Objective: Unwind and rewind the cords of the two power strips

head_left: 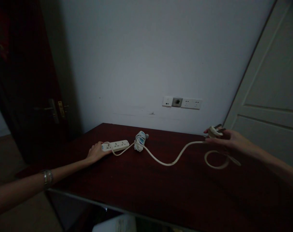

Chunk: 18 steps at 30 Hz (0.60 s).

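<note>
My left hand [95, 152] is closed around the left end of a white power strip [119, 145] lying on the dark red table. From the strip a white cord [169, 164] runs to a bundle wrapped in white and blue plastic [140, 141], then on in a curve to the right. At its far end is a white plug [213, 132] with dark prongs, gripped in the fingers of my right hand [225, 138] just above the tabletop. Below that hand a pale loop with a loose end [215, 167] lies on the table; its kind is unclear.
The dark red table [146, 187] stands against a pale wall with a row of sockets [191, 103]. A dark door with a handle [53, 109] is at the left, and a white panelled door [269, 96] at the right. Under the front edge sits a white object [114, 224].
</note>
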Each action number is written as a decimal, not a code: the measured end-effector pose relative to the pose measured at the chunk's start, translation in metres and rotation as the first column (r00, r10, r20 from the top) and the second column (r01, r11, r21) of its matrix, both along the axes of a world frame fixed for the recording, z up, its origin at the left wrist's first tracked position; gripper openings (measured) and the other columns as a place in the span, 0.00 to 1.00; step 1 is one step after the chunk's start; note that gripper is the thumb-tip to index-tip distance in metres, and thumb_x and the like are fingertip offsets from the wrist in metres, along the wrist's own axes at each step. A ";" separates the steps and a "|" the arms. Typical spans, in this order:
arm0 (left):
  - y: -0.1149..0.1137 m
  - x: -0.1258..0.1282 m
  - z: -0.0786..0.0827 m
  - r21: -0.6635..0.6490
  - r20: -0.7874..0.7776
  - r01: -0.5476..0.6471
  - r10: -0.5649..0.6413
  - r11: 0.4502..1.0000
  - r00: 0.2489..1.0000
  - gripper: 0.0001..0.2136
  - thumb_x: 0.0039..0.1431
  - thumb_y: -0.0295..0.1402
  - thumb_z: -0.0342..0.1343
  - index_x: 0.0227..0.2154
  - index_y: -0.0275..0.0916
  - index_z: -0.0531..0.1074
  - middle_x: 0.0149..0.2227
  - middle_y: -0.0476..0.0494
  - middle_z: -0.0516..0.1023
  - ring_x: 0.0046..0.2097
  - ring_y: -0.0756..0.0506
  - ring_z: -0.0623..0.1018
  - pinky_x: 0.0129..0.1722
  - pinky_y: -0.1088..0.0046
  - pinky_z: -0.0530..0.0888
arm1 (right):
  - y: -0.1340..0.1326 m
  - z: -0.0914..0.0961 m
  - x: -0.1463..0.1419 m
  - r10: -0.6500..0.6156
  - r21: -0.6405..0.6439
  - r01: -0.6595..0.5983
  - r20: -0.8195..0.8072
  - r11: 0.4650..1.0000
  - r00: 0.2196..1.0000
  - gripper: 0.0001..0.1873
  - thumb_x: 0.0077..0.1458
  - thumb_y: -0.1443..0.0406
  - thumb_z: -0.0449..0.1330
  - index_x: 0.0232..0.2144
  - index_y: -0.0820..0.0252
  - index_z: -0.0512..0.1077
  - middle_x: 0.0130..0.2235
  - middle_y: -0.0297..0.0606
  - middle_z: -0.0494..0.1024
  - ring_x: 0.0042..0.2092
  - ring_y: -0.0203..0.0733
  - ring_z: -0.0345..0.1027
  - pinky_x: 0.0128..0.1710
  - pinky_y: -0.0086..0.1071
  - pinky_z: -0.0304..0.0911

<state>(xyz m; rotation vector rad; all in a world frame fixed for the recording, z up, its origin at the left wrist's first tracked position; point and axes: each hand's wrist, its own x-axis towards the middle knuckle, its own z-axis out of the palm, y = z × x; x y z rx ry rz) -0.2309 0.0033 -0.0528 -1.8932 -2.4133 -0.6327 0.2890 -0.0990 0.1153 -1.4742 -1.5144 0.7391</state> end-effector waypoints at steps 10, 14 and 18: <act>-0.006 0.008 0.004 -0.071 -0.056 0.011 -0.015 0.997 0.998 0.40 0.35 0.61 0.52 0.43 0.30 0.67 0.47 0.26 0.70 0.49 0.30 0.69 0.45 0.57 0.68 | 0.000 -0.011 -0.021 0.157 -0.072 -0.178 -0.228 0.981 0.961 0.18 0.44 0.57 0.64 0.36 0.58 0.65 0.19 0.30 0.68 0.19 0.32 0.62 0.16 0.23 0.56; -0.001 0.008 0.000 -0.119 -0.070 -0.019 0.010 0.993 0.997 0.39 0.34 0.60 0.53 0.43 0.29 0.68 0.46 0.24 0.70 0.49 0.29 0.69 0.45 0.57 0.67 | -0.001 -0.014 -0.028 0.235 -0.071 -0.255 -0.209 0.964 0.949 0.21 0.44 0.55 0.64 0.36 0.60 0.63 0.19 0.31 0.70 0.20 0.34 0.66 0.17 0.24 0.58; 0.000 0.011 0.003 -0.200 -0.079 -0.034 0.018 0.979 0.997 0.38 0.36 0.57 0.54 0.45 0.29 0.66 0.48 0.24 0.69 0.50 0.29 0.68 0.45 0.57 0.67 | 0.000 -0.019 -0.034 0.272 -0.079 -0.298 -0.238 0.951 0.932 0.21 0.47 0.57 0.63 0.40 0.61 0.63 0.23 0.34 0.73 0.24 0.38 0.71 0.21 0.28 0.65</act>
